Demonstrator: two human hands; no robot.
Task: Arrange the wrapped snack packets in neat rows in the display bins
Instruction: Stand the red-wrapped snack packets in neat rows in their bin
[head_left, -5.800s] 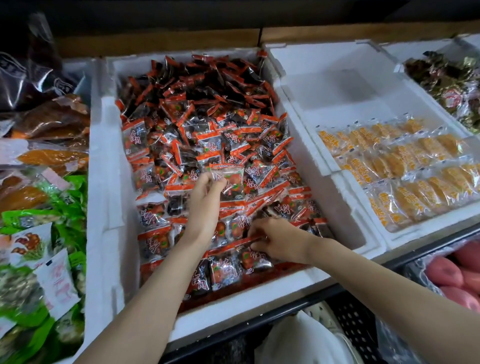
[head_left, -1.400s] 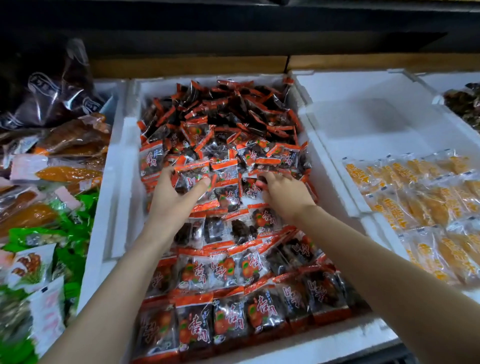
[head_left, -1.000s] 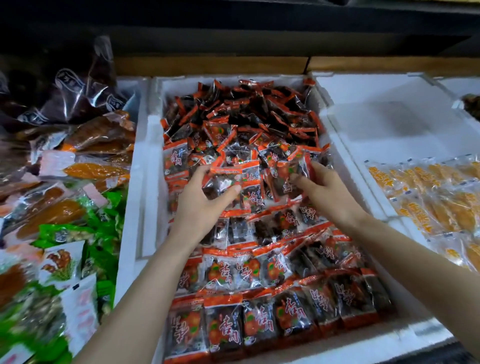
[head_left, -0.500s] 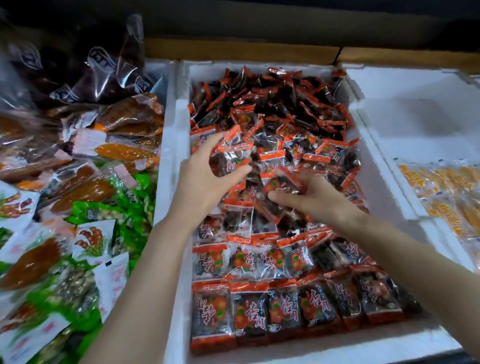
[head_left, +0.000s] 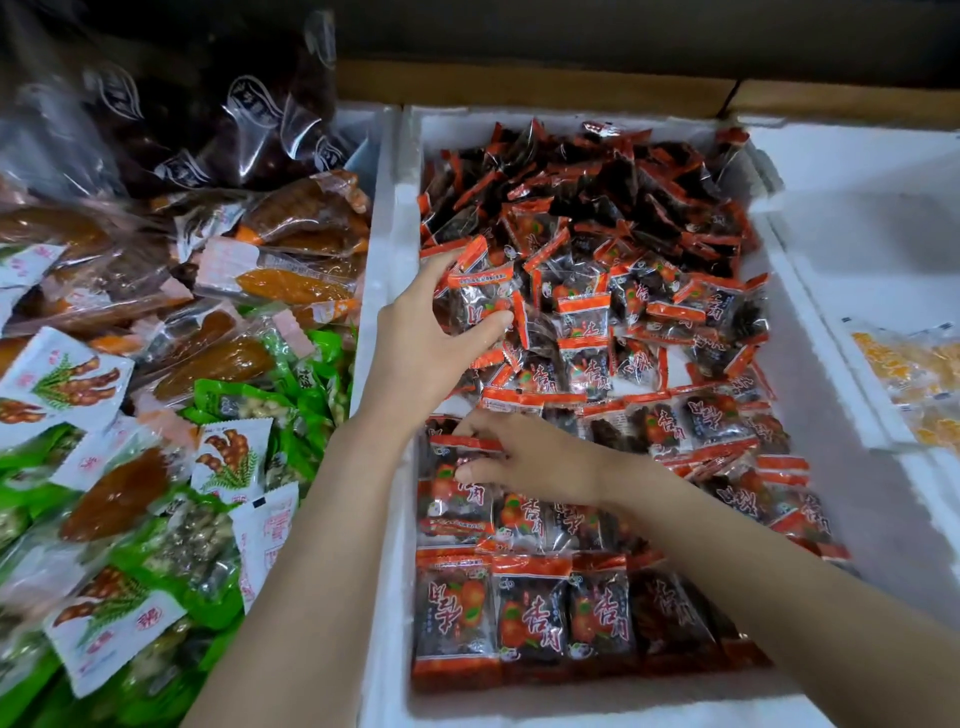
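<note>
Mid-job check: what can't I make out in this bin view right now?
Head view only.
Near rows, right side: covered by the right forearm.
Right hand: gripping or only pressing its packet? Its own fingers hide that.
Yellow packets: cut off by the right edge.
Green packets, lower left: blurred.
Bin floor: buried under packets.

dim top | glare on wrappers | soft blur | wide-angle edge bending
</note>
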